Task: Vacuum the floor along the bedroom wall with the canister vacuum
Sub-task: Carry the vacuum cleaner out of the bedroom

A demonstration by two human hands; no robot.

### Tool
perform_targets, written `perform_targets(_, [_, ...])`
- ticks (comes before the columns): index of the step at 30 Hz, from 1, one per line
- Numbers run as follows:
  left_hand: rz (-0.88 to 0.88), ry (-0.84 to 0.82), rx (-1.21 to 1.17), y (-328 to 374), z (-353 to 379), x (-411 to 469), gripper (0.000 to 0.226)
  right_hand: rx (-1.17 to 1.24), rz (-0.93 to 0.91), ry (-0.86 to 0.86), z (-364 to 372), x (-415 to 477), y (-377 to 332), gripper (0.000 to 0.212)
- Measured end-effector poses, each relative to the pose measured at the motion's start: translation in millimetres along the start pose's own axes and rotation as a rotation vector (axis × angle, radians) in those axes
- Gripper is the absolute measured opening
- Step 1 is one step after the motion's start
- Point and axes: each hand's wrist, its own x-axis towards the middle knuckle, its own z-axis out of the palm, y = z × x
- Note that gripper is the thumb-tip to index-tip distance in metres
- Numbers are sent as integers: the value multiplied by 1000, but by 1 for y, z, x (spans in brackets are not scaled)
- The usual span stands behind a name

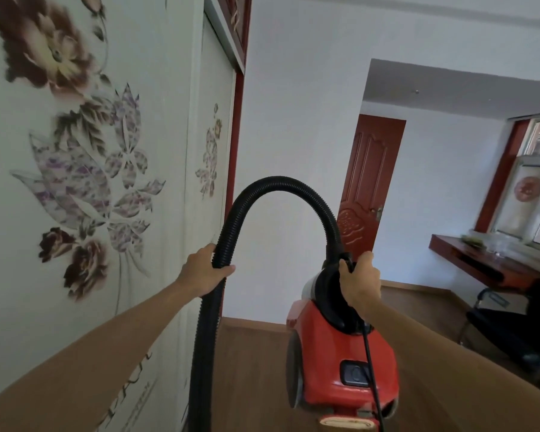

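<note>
**Canister vacuum carried by its handle: positions recorded**

The red canister vacuum hung nearest the camera, right of centre and above the wooden floor. The right hand was clenched around its black top handle. A black power cord ran down over the casing, past the switch, and left the bottom edge of the view.

The black ribbed hose rose from the front of the canister, arched over to the left, and dropped out of view at the bottom edge. The left hand gripped it on the descending side, with the fingers wrapped round it. The nozzle end was not visible.

A sliding wardrobe door with a floral print stood close on the left, just beside the hose. A white wall faced the canister ahead.

On the right, a dark chair occupied the floor below a red-brown desk fixed under a window. A red panelled door stood farthest back, partly hidden by the hose.
</note>
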Motion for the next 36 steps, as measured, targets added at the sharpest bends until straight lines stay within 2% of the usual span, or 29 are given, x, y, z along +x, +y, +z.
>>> perform_targets(9, [-1, -98, -26, -51, 31, 155, 56, -15, 21, 32, 81, 124, -14, 23])
perform_targets(17, [37, -115, -53, -74, 62, 249, 52, 14, 44, 67, 126, 203, -18, 23])
perform_targets(36, [-99, -116, -36, -175, 189, 470, 44, 76, 36, -3, 303, 443, 49, 26])
